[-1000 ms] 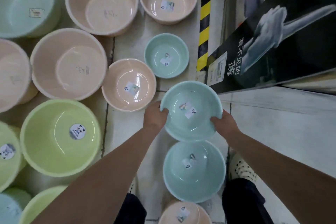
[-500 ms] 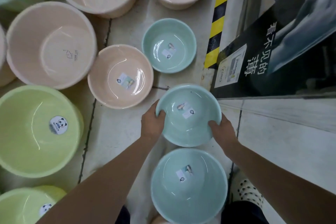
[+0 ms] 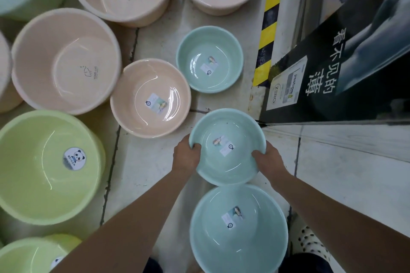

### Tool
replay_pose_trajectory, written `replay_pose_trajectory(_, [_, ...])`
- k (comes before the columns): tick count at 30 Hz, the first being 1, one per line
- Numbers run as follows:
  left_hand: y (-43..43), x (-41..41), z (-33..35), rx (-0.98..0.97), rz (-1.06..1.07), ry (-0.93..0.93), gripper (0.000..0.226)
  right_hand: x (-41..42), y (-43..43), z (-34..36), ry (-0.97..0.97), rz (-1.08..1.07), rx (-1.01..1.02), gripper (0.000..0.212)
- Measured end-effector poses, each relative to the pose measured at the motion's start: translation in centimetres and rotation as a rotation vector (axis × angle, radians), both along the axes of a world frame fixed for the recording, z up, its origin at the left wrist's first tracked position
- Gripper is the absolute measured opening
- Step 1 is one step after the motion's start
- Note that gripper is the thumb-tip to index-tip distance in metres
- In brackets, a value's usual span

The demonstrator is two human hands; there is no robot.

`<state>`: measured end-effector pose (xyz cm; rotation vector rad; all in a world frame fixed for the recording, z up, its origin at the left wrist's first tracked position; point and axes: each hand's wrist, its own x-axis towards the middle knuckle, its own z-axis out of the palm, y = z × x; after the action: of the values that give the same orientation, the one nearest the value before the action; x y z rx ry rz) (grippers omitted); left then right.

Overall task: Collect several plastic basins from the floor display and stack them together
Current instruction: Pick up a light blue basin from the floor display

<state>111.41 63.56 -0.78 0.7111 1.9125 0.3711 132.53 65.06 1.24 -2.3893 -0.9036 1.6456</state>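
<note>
Left grip [image 3: 186, 157] and right grip [image 3: 269, 162] both clasp 1 mint basin [image 3: 226, 165]; 2 more nearby.

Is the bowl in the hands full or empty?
Empty. The held teal basin shows only a label on its bottom.

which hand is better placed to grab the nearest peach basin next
Left, probably: the left hand grips the teal basin on the side nearest the peach basin; the right hand grips its far rim.

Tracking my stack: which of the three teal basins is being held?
The middle round teal plastic basin, rim held by left grip and right grip; the smaller teal basin and larger teal basin lie untouched.
</note>
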Motion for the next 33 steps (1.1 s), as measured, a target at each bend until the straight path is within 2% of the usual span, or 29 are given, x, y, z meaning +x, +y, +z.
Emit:
replay_pose_trajectory(6, [3.2,-1.5,4.1,0.189,-0.004,0.106,0.013,-1.8,1.3,4.6,0.020,-0.183,0.238,0.034])
replay_pose_trajectory(11, [10.4,-3.6,8.7,0.286,0.049,0.111,0.017,-4.6,6.5,7.7,0.099,-0.236,0.381,0.045])
replay_pose_trajectory(15, [16.1,-5.4,9.0,0.337,0.118,-0.006,0.022,-7.8,12.9,7.5,0.121,-0.257,0.464,0.051])
replay_pose_trajectory(17, [18.2,-6.2,8.5,0.358,0.112,-0.096,0.034,-8.9,15.8,6.5,0.123,-0.291,0.473,0.048])
replay_pose_trajectory(20, [19.9,-7.1,6.5,0.349,0.060,-0.115,0.039,-9.7,18.4,4.5,0.114,-0.249,0.417,0.039])
replay_pose_trajectory(23, [20.4,-7.8,3.8,0.273,-0.041,-0.034,0.040,-9.7,18.8,2.3,0.076,-0.217,0.386,0.036])
replay_pose_trajectory(27, [20.3,-6.8,1.5,0.239,-0.207,0.055,0.045,-8.5,18.2,0.0,-0.019,-0.284,0.406,0.035])
replay_pose_trajectory(30, [20.5,-5.4,0.6,0.164,-0.411,0.271,0.046,-7.3,17.5,-1.7,-0.058,-0.334,0.401,0.039])
replay_pose_trajectory(33, [20.6,-4.4,-0.3,0.145,-0.468,0.333,0.042,-6.6,17.0,-3.1,-0.070,-0.364,0.385,0.043])
